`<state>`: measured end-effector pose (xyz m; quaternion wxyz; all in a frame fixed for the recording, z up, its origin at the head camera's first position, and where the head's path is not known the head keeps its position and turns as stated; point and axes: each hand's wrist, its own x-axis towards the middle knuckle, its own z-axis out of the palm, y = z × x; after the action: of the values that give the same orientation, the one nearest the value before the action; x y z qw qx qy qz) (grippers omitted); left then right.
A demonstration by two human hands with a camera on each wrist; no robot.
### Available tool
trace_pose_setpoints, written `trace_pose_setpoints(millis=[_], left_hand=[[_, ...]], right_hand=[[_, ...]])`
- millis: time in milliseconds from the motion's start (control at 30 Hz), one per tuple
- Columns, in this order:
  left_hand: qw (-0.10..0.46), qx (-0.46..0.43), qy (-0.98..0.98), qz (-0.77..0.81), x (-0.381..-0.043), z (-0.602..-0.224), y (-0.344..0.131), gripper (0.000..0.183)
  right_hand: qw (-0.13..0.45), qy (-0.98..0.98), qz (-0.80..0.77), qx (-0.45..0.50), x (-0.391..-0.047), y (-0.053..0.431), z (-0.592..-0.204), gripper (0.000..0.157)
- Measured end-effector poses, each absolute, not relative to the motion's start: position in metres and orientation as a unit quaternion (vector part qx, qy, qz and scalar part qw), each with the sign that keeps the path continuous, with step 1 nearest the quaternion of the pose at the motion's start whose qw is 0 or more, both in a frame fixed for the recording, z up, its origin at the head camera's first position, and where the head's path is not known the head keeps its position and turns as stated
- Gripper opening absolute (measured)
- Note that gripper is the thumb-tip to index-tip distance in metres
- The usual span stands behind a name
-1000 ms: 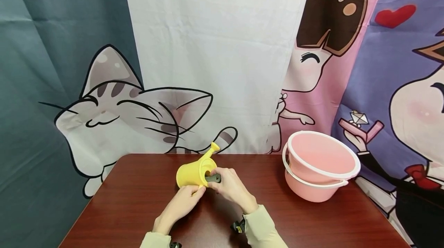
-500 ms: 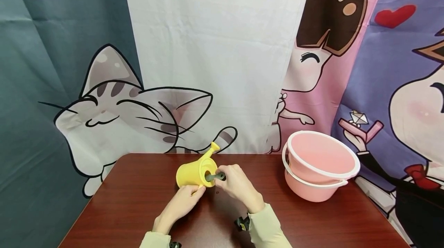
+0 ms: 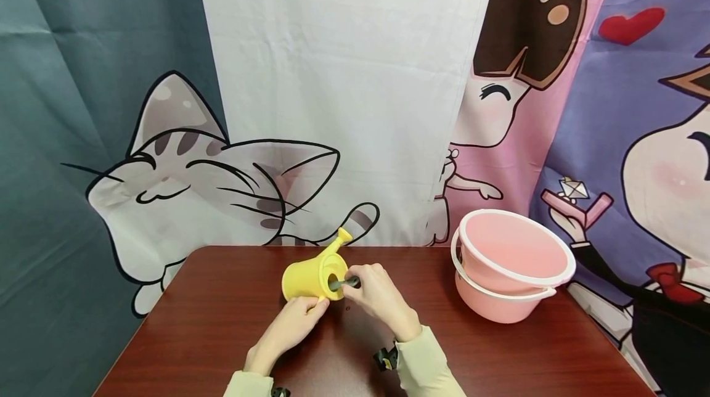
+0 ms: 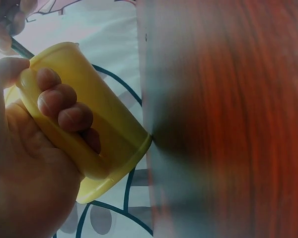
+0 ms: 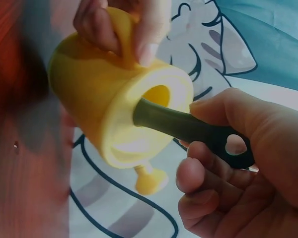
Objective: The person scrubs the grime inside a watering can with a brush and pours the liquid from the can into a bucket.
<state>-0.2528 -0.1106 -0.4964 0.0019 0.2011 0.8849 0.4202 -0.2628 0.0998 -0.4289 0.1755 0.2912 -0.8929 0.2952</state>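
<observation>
A small yellow watering can (image 3: 302, 280) is tipped on its side above the brown table, its spout angled up and its opening facing right. My left hand (image 3: 291, 325) grips it by the handle, fingers curled through the loop in the left wrist view. My right hand (image 3: 379, 299) pinches a dark green handle (image 5: 184, 123) between thumb and fingers; a hole shows near its end. The other end of this green-handled tool goes through the can's opening, so its kind is hidden. Part of the can's body (image 4: 102, 114) fills the left wrist view.
Two pink tubs with white rims, the upper one (image 3: 518, 246) resting tilted in the lower one (image 3: 499, 307), stand at the table's right. The wooden table (image 3: 194, 323) ends at a printed cloth backdrop (image 3: 355, 76). A tiny dark speck (image 3: 347, 308) lies near the can.
Over the last second my right hand has shifted slightly to the right, and more of the green handle shows outside the can. My left hand and the watering can stay in place.
</observation>
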Motion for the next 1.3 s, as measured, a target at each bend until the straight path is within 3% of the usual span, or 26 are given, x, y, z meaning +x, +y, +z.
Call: trace_pose_setpoints(millis=[267,533,1300], left_hand=[[-0.016,0.204,0.886,0.416,-0.253,-0.497,-0.110,0.048],[0.001,0.200,0.883,0.425,-0.254,-0.497,-0.112,0.047],[-0.007,0.202,0.885,0.420,-0.253,-0.498,-0.112,0.048]], right_hand=[[0.163,-0.896,0.311,0.270,-0.270,0.090,-0.446,0.005],[0.171,-0.893,0.311,0.275,-0.271,0.084,-0.455,0.006],[0.158,-0.900,0.317,0.255,-0.257,0.099,-0.419,0.004]])
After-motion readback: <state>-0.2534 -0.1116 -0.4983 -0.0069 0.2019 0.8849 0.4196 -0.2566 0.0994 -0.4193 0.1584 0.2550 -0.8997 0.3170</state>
